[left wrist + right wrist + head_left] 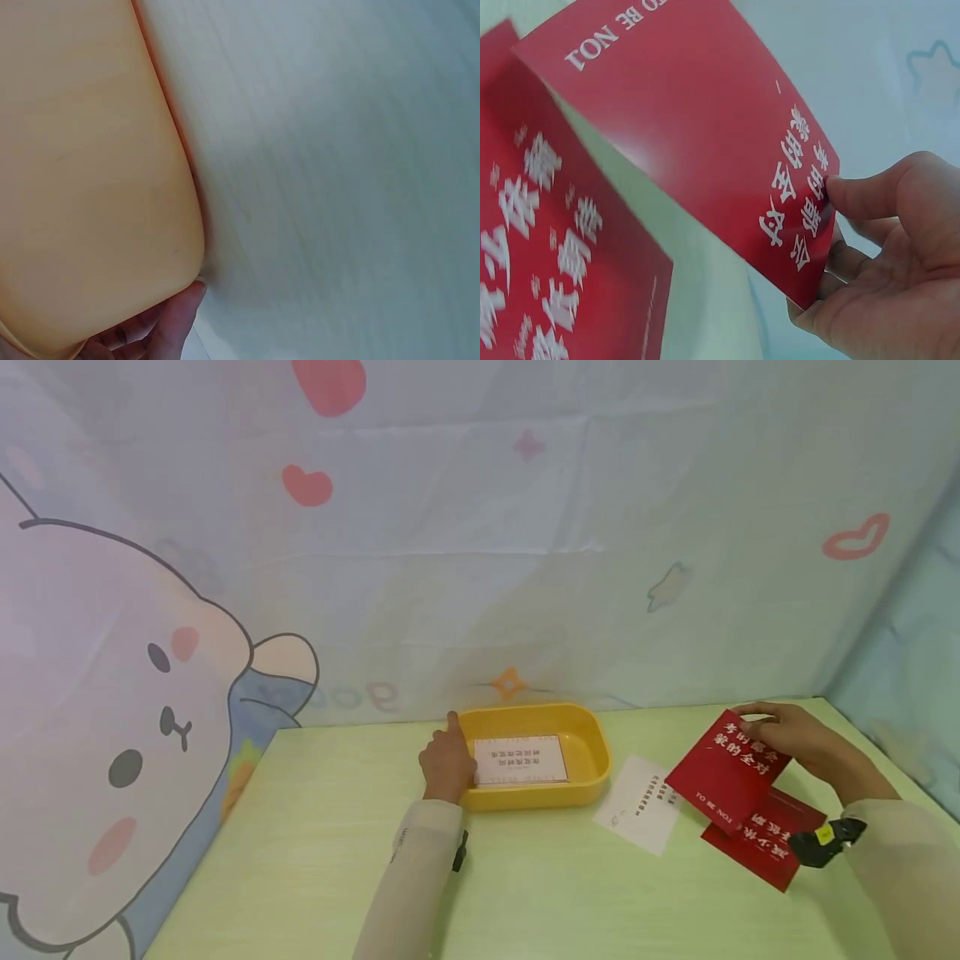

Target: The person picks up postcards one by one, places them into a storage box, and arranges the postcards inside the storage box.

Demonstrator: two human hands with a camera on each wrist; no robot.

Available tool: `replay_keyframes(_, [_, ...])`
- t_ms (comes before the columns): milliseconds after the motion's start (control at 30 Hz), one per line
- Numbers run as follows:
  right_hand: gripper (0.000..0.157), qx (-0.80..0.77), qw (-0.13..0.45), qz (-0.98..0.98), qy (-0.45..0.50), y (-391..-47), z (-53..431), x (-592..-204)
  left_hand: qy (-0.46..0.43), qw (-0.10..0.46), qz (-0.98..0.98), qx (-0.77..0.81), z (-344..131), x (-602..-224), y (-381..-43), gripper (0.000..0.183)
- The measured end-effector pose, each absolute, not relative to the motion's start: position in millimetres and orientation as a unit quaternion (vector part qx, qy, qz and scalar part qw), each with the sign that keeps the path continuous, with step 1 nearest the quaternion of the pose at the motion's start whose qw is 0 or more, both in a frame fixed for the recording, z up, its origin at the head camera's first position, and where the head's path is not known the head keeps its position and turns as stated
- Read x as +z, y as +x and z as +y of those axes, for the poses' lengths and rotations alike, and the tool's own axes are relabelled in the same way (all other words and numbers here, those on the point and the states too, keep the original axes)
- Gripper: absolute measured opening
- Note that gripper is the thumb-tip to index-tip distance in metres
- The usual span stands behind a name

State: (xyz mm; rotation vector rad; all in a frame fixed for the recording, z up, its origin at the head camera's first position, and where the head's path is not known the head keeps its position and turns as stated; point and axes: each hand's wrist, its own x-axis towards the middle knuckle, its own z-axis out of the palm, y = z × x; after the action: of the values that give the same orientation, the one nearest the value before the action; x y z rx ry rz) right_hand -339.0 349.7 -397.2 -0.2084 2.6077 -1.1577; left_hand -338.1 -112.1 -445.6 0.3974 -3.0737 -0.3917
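Observation:
At the left end of a yellow plastic tray (537, 797), my left hand (447, 764) grips the rim. In the left wrist view, its fingers (174, 319) lie against the outside of the tray's wall (112, 172). Inside the tray lies a white card (521, 761) with printed characters. My right hand (795, 739) pinches a red card (731, 768) by its edge between thumb and fingers, holding it tilted up. Another red card (783, 852) with white characters lies beneath it on the table. Between tray and red cards rests a second white card (641, 806), partly covered.
All this stands on a pale green table (562, 885). A cloth backdrop (465, 568) with cartoon prints rises right behind the tray, and another printed cloth (911, 677) borders the right side.

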Motion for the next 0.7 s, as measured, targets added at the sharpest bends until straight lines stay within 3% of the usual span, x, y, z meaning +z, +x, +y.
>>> replay_keyframes(333, [0.061,-0.514,0.154,0.842,-0.055,-347,327,-403,0.116,0.024,-0.984,-0.133,-110,-445,-335,0.086])
replay_keyframes(700, [0.055,-0.605,0.186,0.772,-0.057,-351,286,-399,0.122,0.014,-0.984,-0.129,-108,-447,-337,0.086])
